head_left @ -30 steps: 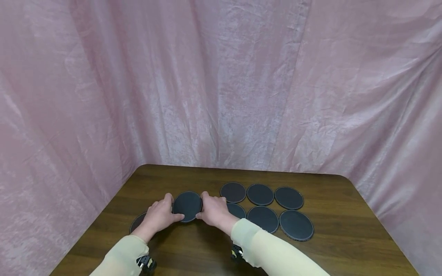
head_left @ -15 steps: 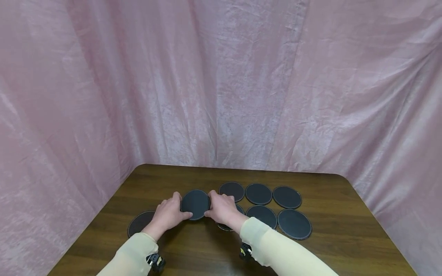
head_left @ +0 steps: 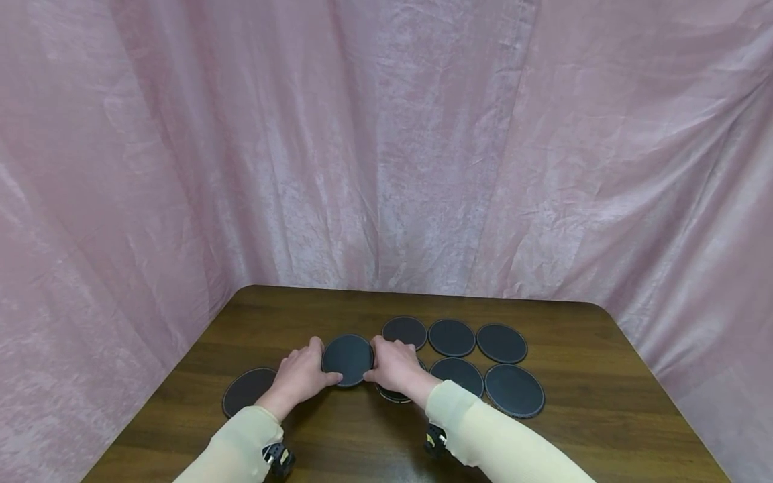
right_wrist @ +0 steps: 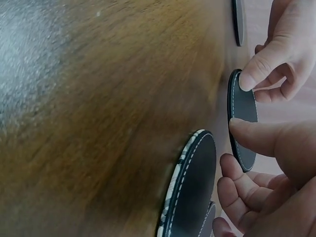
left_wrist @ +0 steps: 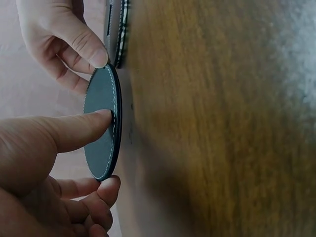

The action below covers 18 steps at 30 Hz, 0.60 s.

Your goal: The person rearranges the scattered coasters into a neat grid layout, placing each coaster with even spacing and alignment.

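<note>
A round dark coaster (head_left: 347, 360) with pale edge stitching is held off the wooden table between my two hands. My left hand (head_left: 300, 374) pinches its left side, thumb (left_wrist: 84, 129) on the stitched face and fingertips at the rim. On the opposite side my right hand (head_left: 400, 367) grips it, its thumb (right_wrist: 256, 136) also lying on the face. Just under the right hand lies another coaster (right_wrist: 195, 182) with a black-and-white patterned edge, mostly covered by that hand in the head view. To the left of my left hand rests a dark coaster (head_left: 247, 389).
Several more round coasters lie flat in two rows at the right, with one coaster (head_left: 451, 337) in the back row and another (head_left: 515, 390) in the front row. The wooden table (head_left: 592, 429) ends at a pink curtain (head_left: 386, 147) behind.
Both hands have moved a little to the right with the coaster between them. The coaster at the far left shows more from behind my left hand.
</note>
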{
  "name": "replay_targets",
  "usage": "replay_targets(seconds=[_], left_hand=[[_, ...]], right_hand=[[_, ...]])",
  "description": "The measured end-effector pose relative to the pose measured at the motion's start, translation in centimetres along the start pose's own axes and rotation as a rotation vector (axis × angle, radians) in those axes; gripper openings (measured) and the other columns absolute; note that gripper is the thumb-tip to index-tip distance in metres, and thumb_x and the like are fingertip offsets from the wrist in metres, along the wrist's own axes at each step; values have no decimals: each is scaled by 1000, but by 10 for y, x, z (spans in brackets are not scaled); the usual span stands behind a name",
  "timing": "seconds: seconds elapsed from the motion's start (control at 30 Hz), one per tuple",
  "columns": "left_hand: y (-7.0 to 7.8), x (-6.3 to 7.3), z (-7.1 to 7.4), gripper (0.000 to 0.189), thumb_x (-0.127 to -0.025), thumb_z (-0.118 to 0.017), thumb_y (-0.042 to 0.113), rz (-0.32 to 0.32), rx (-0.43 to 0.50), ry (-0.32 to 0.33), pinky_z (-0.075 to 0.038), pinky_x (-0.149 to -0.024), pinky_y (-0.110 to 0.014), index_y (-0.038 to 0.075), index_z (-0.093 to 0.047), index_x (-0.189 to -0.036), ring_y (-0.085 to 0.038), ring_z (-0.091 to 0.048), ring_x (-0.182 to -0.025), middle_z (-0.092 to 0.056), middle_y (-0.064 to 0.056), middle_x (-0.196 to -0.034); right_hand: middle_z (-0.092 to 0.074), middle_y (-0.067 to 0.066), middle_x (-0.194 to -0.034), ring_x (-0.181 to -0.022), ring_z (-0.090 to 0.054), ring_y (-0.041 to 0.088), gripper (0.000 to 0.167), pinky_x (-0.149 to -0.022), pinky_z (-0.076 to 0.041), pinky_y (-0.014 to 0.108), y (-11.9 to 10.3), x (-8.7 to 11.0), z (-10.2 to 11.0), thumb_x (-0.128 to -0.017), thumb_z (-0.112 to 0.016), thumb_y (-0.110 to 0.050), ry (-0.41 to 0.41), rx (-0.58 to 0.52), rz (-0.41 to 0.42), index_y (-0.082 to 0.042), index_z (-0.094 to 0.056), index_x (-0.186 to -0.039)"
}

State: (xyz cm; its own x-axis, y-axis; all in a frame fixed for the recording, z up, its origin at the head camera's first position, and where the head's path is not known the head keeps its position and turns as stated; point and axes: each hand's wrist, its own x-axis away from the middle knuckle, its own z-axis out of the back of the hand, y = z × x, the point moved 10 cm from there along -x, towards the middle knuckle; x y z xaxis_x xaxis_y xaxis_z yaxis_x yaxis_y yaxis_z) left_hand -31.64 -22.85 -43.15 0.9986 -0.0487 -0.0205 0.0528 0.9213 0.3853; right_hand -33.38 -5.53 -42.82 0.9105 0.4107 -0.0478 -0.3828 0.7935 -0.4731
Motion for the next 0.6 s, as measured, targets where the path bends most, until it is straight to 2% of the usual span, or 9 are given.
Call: replay_targets(seconds=[0.3,0.6], left_hand=[[-5,1,-9,67,-86,-98,36,4,-9,-10,-50,-94,-61,-4,-59,-124,-40,-67,-98,-75,-20,-107],[-5,4,-9,67,-87,-96,35,21,-13,-27,-50,-97,-61,-6,-62,-128,-41,-66,-102,-75,-21,-112]], right_hand=[[-57,-8,-74,-85,-59,20,43,-91,-45,48,0,1,-3,-88,-96,-24,4,22,17,-8,-71,-119],[-58,-6,-77,-85,-53,21,40,-88,-43,46,-1,0,-7,-89,-97,-27,-34,33,7,-7,-73,-114]])
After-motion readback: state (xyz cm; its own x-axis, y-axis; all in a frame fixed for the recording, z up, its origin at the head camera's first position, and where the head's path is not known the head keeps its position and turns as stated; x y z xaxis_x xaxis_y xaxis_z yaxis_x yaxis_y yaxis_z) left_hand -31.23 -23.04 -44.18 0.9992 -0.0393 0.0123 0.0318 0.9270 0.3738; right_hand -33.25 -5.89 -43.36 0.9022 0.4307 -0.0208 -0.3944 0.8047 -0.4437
